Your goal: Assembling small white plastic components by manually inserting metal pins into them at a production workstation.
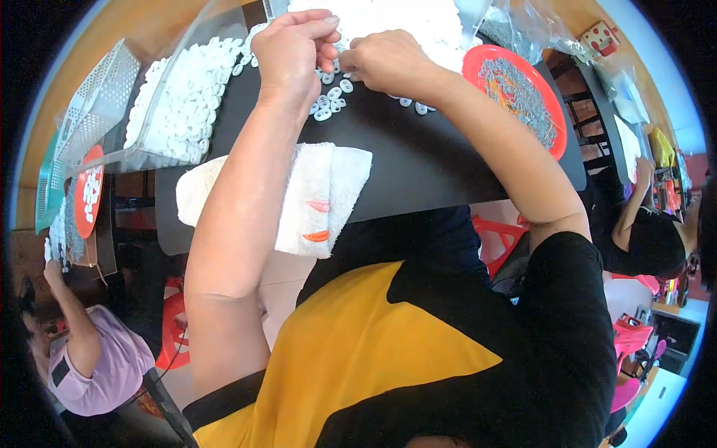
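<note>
My left hand [290,54] is over the far part of the dark table, its fingers curled and its thumb pressed to them. Facing it across a small gap, my right hand [390,61] has its fingertips pinched together, pointing left. Whatever either hand grips is too small or hidden to make out. Beneath and in front of them lie several loose small white oval plastic pieces [323,114] with holes. Behind the hands spreads a large heap of white pieces [407,16]. To the right is a red plate [559,119] of thin grey metal parts [515,93].
A clear bin [119,158] full of white pieces stands at the left, beside a white perforated basket [104,93]. A folded white towel [347,172] lies under my left forearm. Clear plastic bags [534,30] sit far right. Other people work at both sides.
</note>
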Motion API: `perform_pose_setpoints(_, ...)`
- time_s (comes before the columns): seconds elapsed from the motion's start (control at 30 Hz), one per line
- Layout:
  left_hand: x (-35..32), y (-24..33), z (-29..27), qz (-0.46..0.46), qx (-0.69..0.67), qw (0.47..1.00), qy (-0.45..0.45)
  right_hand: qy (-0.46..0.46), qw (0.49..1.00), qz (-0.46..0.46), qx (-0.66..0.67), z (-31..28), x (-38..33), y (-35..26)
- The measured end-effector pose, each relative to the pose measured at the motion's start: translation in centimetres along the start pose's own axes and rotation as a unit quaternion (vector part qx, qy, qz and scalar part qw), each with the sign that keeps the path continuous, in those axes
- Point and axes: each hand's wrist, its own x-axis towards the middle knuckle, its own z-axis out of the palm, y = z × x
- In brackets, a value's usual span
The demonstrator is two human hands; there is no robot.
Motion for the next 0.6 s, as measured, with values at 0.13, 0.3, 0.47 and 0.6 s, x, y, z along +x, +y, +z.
perform_pose_setpoints(0.13,-0.5,0.5,0.7,0.003,-0.026,1.0,0.008,0.031,0.999,-0.005,-0.009,0.5,-0.4,0.1)
perform_pose_setpoints(0.3,-0.7,0.6,0.8,-0.05,0.042,0.998,-0.024,0.186,0.948,0.104,0.237,-1.4,-2.7,1.2)
perform_pose_setpoints(0.47,-1.8,0.5,1.8,-0.078,0.08,0.982,-0.152,0.177,0.82,0.194,0.509,-2.5,-6.0,1.7)
perform_pose_setpoints(0.6,-2.4,0.3,2.6,-0.179,0.062,0.957,-0.219,0.282,0.857,0.142,0.407,-2.3,-8.1,1.3)
